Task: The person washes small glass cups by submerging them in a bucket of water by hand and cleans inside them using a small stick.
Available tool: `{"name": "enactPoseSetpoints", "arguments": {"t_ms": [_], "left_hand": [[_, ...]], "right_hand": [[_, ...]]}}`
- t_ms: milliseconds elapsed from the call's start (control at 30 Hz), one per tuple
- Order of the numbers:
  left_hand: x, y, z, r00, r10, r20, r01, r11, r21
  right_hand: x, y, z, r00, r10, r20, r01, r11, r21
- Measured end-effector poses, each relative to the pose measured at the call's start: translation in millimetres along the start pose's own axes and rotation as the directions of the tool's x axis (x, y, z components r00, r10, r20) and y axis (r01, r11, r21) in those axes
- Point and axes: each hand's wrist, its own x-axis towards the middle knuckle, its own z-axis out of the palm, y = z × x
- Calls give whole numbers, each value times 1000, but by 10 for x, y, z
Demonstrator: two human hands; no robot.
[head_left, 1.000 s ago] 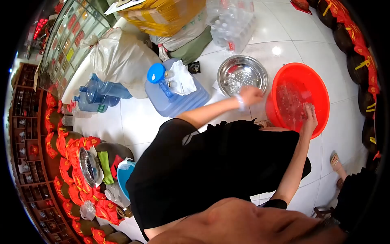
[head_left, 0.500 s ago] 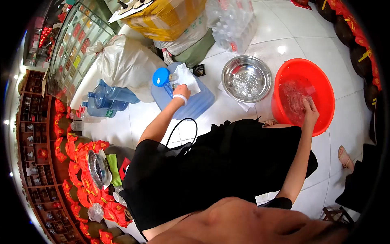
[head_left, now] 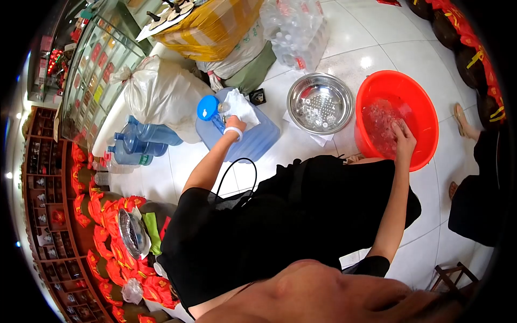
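My left hand (head_left: 234, 125) is closed at the top of a translucent blue water container (head_left: 261, 142), beside a white cloth or paper (head_left: 241, 106) and a blue round cap (head_left: 207, 107). What its fingers hold is hidden. My right hand (head_left: 404, 141) reaches over the near rim of a red bucket (head_left: 423, 124). Its fingertips are pinched together at small clear pieces (head_left: 381, 119) in the bucket; I cannot make out what they grip. Between my hands on the floor stands a steel colander (head_left: 338, 105) with several small clear pieces inside.
Blue water bottles (head_left: 141, 141), a tied white sack (head_left: 164, 94) and a taped yellow box (head_left: 212, 32) stand to the left. Wrapped plastic bottles (head_left: 296, 35) are behind the colander. Another person's dark clothing (head_left: 476, 199) and feet appear at right, near a small wooden stool (head_left: 455, 275).
My right hand has shifted slightly within the bucket's near side. The other person at right has moved, with a second foot now showing. The whole view has tilted a little.
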Motion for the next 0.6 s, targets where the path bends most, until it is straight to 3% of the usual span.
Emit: {"name": "enactPoseSetpoints", "arguments": {"t_ms": [100,367,467,533,567,600], "left_hand": [[57,-53,67,999,-44,4,44,995,-93],[135,-168,208,998,-58,-25,53,984,-170],[-12,-81,179,997,-64,-43,48,956,-291],[-317,321,-143,981,5,192,120,766,-632],[-348,460,-180,962,81,261,162,598,-785],[-383,626,-202,962,96,255,152,590,-793]], "right_hand": [[21,28,-24,999,-33,-41,29,994,-103],[48,99,-35,1000,-28,13,29,995,-91],[80,208,-46,998,-18,58,21,998,-55],[94,183,-87,997,-17,82,20,999,-31],[66,129,-56,988,-14,152,20,999,-37],[34,61,-9,974,-14,224,24,999,-44]]}}
